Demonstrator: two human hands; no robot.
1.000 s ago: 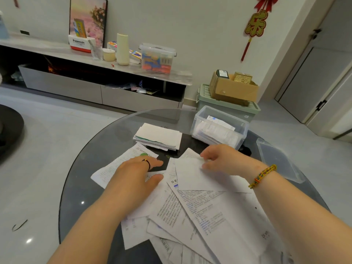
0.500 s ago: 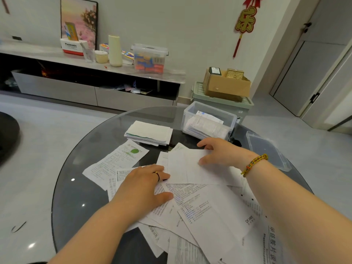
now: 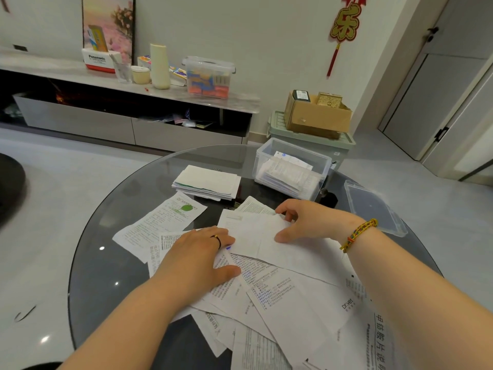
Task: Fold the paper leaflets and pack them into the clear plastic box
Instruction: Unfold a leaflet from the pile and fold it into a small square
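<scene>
A heap of printed paper leaflets (image 3: 280,295) covers the near half of the round glass table (image 3: 106,263). On top lies a white leaflet (image 3: 256,236), blank side up. My left hand (image 3: 197,252) lies flat with its fingers on that leaflet's left edge. My right hand (image 3: 309,220) pinches the leaflet's far right edge between thumb and fingers. The clear plastic box (image 3: 290,169) stands at the table's far right with folded leaflets inside. A stack of folded leaflets (image 3: 208,181) sits to the left of the box.
The box's clear lid (image 3: 373,206) lies at the table's right edge. One open leaflet with a green mark (image 3: 162,222) lies to the left. Beyond the table stand a green crate with a cardboard box (image 3: 317,116) and a low cabinet (image 3: 128,102).
My right hand has shifted from lying on the white leaflet's far edge to pinching it with the thumb underneath. My left hand stays pressed on the paper. The camera has tilted slightly.
</scene>
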